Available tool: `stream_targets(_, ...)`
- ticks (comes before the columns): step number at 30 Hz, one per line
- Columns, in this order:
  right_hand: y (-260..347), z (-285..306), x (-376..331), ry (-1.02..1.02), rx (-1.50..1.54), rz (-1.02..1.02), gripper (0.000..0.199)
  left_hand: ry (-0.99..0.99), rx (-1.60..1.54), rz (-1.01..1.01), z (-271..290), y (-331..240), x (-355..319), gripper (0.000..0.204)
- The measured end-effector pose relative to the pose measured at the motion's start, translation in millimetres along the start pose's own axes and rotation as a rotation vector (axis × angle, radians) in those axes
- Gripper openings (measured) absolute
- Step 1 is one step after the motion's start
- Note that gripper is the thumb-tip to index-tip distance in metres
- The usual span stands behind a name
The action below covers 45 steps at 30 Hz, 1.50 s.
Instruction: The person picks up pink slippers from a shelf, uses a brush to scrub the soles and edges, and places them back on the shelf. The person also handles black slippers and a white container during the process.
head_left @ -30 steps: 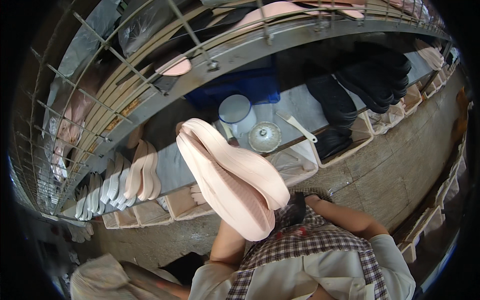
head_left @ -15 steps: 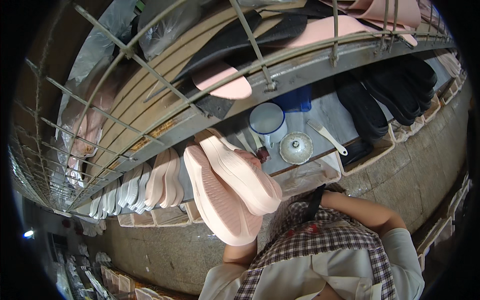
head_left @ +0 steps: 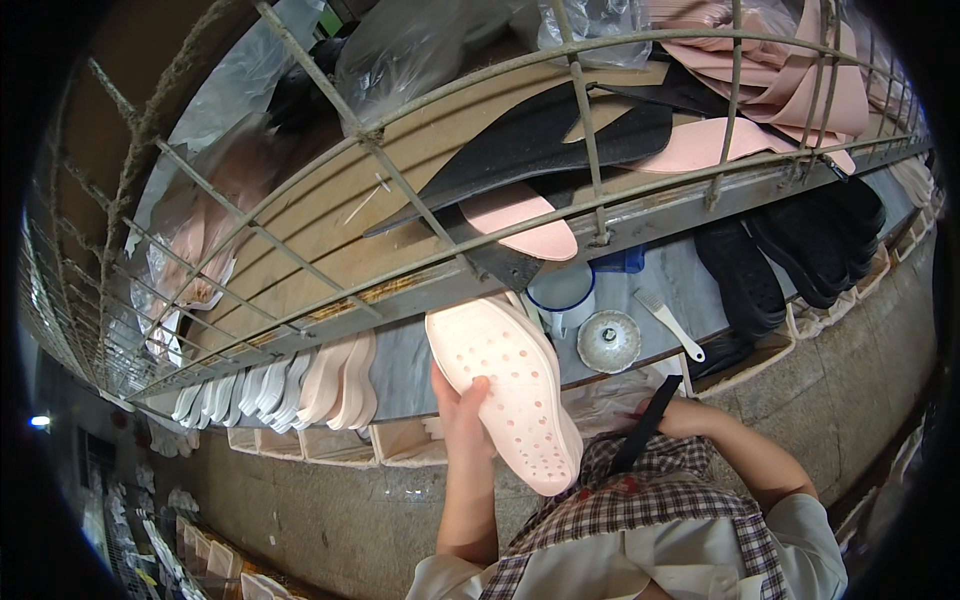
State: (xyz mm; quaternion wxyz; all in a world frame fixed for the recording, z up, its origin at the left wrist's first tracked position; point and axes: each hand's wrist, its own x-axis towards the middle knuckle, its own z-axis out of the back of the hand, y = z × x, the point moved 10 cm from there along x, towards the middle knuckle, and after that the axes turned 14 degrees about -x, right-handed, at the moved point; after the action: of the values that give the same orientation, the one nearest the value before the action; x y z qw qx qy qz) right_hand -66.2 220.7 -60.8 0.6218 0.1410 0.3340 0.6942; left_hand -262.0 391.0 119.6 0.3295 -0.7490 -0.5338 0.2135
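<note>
My left hand (head_left: 462, 405) grips a pale pink shoe sole (head_left: 510, 385), thumb on its hole-dotted face, fingers mostly hidden behind. Whether a second sole lies beneath it, I cannot tell. The sole is tilted over the bench edge, its far end close under the shelf rail. My right hand (head_left: 685, 417) is by my checked apron (head_left: 650, 490), next to a black strap (head_left: 645, 425); its fingers are mostly hidden. Past the sole stand a white mug with a blue rim (head_left: 562, 290), a scalloped pale dish with a central knob (head_left: 609, 341) and a white-handled brush (head_left: 670, 325).
A wire-grid shelf (head_left: 600, 200) spans the bench, bearing black sheet pieces (head_left: 540, 140), pink insoles (head_left: 525, 222) and plastic bags. White and pink soles (head_left: 340, 385) line the bench at left, black soles (head_left: 735, 275) at right. Pale bins (head_left: 408, 440) hang below the bench edge.
Two pink soles showed ribbed sides; now one holed face shows, turned toward me. My left thumb has come into sight. The view has shifted, showing more of the shelf.
</note>
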Motion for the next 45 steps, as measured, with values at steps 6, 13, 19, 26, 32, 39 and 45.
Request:
stream_targets(6,58.6,99.0,-61.7,-0.799,0.246,-0.252,0.026,0.055,0.161,-0.023,1.8,0.5,-16.5,0.076)
stream_targets(13,201.1,164.4,-71.5,-0.843,0.047,0.162,0.026,0.214,0.392,-0.056,-19.7,17.8,-38.7,0.080)
stream_targets(19,213.0,161.1,-62.4,-0.844,0.158,0.054,0.024,0.324,0.427,-0.066,-32.6,22.6,-52.4,0.082)
stream_targets(26,194.5,151.7,-79.4,-0.820,0.351,-0.090,0.021,0.311,0.402,-0.052,-27.8,22.9,-57.8,0.084)
stream_targets(32,187.2,151.8,-109.6,-0.707,0.884,-0.069,0.018,0.360,0.388,-0.020,-26.2,27.0,-61.5,0.088)
stream_targets(39,185.5,166.1,-104.8,-0.499,0.590,-0.179,0.020,0.446,0.396,0.005,-25.5,33.4,-70.5,0.091)
stream_targets(45,199.8,171.7,-93.9,-0.477,0.437,-0.139,0.021,0.478,0.405,0.022,-25.6,37.8,-75.0,0.092)
